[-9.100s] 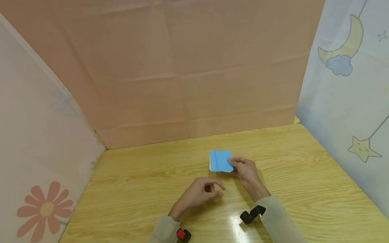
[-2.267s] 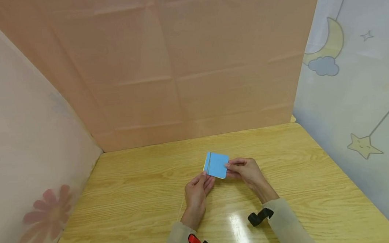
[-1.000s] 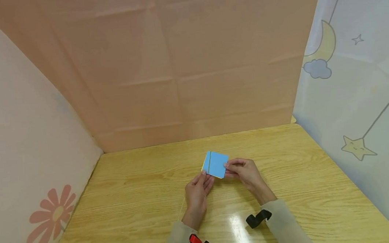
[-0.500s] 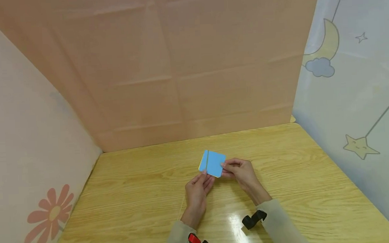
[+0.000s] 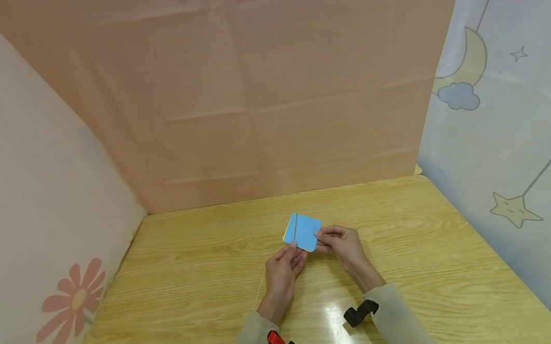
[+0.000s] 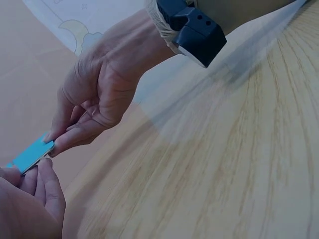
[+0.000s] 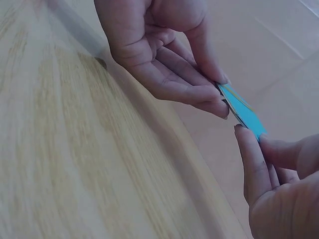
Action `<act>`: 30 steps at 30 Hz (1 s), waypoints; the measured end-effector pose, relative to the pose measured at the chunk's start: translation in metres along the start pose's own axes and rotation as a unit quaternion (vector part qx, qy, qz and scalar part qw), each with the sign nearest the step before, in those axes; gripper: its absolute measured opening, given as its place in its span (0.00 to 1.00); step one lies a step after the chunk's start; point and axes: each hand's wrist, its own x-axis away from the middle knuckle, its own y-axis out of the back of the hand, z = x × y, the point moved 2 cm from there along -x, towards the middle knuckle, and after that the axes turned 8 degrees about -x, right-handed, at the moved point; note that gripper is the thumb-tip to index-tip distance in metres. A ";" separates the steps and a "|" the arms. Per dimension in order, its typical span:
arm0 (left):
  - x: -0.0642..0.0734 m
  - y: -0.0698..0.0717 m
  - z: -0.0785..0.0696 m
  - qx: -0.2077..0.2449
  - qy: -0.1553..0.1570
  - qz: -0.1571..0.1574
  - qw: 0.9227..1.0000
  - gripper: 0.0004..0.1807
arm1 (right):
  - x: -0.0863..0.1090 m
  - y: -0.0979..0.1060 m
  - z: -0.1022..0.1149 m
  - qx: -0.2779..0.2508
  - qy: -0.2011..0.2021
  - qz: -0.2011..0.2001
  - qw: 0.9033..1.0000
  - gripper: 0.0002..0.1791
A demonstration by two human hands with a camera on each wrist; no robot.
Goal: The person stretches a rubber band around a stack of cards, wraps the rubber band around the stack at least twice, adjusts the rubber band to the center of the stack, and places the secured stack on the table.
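A small, square, blue stack of cards (image 5: 305, 235) is held up above the table, slightly turned. Along its left part runs a narrow olive-yellow band (image 7: 241, 101); a pale yellow edge shows beneath the blue top. My left hand (image 5: 281, 275) pinches the stack's near left edge, thumb on top beside the band and fingers underneath. At the right edge, my right hand (image 5: 347, 246) grips it between thumb and fingers. Both wrist views show the stack edge-on, as a thin layered slab. Its underside is mostly hidden by the fingers.
The wood-grain table (image 5: 192, 270) spreads around the hands. A tan sheet (image 5: 197, 103) hangs behind it, with patterned cloth walls on both sides. Black wrist devices (image 5: 360, 313) sit at both sleeves. A thin yellow line (image 5: 259, 292) shows beside the left wrist.
Some nine seconds ago only the right hand held the stack, with the left hand apart; now both hold it. Over the last second it has shifted slightly left.
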 end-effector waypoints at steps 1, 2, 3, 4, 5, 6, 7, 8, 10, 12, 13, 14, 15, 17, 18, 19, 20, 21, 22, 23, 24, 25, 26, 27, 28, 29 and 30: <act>0.000 0.000 0.000 -0.002 0.000 0.002 1.000 0.20 | 0.000 0.000 0.000 0.000 0.000 -0.002 1.000 0.14; 0.000 0.000 0.001 -0.006 -0.001 0.003 1.000 0.19 | 0.000 0.001 -0.001 0.000 0.001 -0.002 1.000 0.14; 0.001 0.000 0.001 -0.008 -0.002 0.005 1.000 0.19 | 0.001 0.000 -0.001 0.000 0.000 -0.003 1.000 0.13; 0.001 0.000 0.002 -0.011 -0.005 0.007 1.000 0.20 | 0.001 0.000 -0.001 -0.001 0.001 -0.004 1.000 0.13; 0.002 0.000 0.002 -0.015 -0.005 0.011 1.000 0.20 | 0.001 0.000 -0.001 -0.002 0.002 -0.005 1.000 0.13; 0.003 0.000 0.003 -0.017 -0.003 0.014 1.000 0.19 | 0.002 0.000 -0.001 -0.001 0.003 -0.004 1.000 0.14; 0.003 -0.001 0.004 -0.020 -0.002 0.016 1.000 0.19 | 0.002 -0.001 -0.001 0.000 0.004 -0.002 1.000 0.14; 0.003 -0.001 0.005 -0.022 0.000 0.018 1.000 0.19 | 0.002 -0.002 -0.001 0.002 0.005 0.001 1.000 0.15; 0.004 -0.001 0.007 -0.027 0.006 0.019 0.999 0.19 | 0.003 -0.003 0.000 0.002 0.006 0.004 1.000 0.15; 0.003 -0.002 0.007 -0.029 0.010 0.017 0.999 0.19 | 0.003 -0.004 0.000 0.001 0.007 0.007 1.000 0.14; 0.002 -0.001 0.007 -0.032 0.007 0.015 0.999 0.20 | 0.003 -0.004 0.001 -0.001 0.007 0.009 1.000 0.13; 0.002 -0.001 0.006 -0.033 0.004 0.012 0.999 0.21 | 0.003 -0.004 0.001 -0.002 0.008 0.010 1.000 0.12; 0.001 -0.001 0.004 -0.034 0.000 0.008 0.999 0.21 | 0.002 -0.004 0.001 -0.004 0.008 0.011 1.000 0.12; 0.000 0.000 0.001 -0.031 -0.010 -0.003 0.999 0.23 | 0.002 -0.003 0.002 -0.005 0.008 0.013 1.000 0.11; -0.001 0.000 0.000 -0.029 -0.013 -0.011 0.999 0.23 | 0.002 -0.003 0.002 -0.005 0.007 0.015 1.000 0.12; -0.002 0.001 -0.002 -0.028 -0.015 -0.018 0.999 0.23 | 0.002 -0.003 0.002 -0.005 0.006 0.018 1.000 0.12; -0.002 0.002 -0.003 -0.025 -0.017 -0.025 0.999 0.23 | 0.002 -0.003 0.002 -0.006 0.004 0.020 1.000 0.12; -0.003 0.003 -0.004 -0.023 -0.016 -0.031 0.999 0.22 | 0.002 -0.003 0.002 -0.007 0.002 0.023 1.000 0.12; -0.003 0.003 -0.004 -0.021 -0.016 -0.037 0.999 0.22 | 0.002 -0.003 0.002 -0.007 -0.002 0.027 1.000 0.12; -0.003 0.004 -0.005 -0.020 -0.016 -0.041 0.999 0.21 | 0.002 -0.003 0.002 -0.009 -0.006 0.030 0.999 0.12; -0.003 0.004 -0.005 -0.019 -0.014 -0.045 0.999 0.21 | 0.003 -0.003 0.002 -0.011 -0.010 0.033 0.999 0.12; -0.003 0.004 -0.005 -0.018 -0.017 -0.047 0.999 0.21 | 0.003 -0.003 0.002 -0.013 -0.012 0.037 0.999 0.11; -0.003 0.004 -0.005 -0.016 -0.019 -0.049 0.998 0.22 | 0.003 -0.003 0.001 -0.014 -0.013 0.040 0.999 0.11; -0.002 0.004 -0.004 -0.016 -0.023 -0.049 0.998 0.22 | 0.004 -0.004 0.001 -0.016 -0.014 0.041 0.999 0.11; 0.000 0.003 -0.003 -0.016 -0.025 -0.050 0.998 0.22 | 0.004 -0.004 0.001 -0.017 -0.013 0.040 0.999 0.11; 0.001 0.002 -0.001 -0.016 -0.025 -0.048 0.998 0.22 | 0.004 -0.004 0.001 -0.018 -0.012 0.036 0.999 0.11; 0.002 0.000 0.001 -0.015 -0.023 -0.046 0.999 0.22 | 0.005 -0.004 0.002 -0.017 -0.010 0.033 0.999 0.11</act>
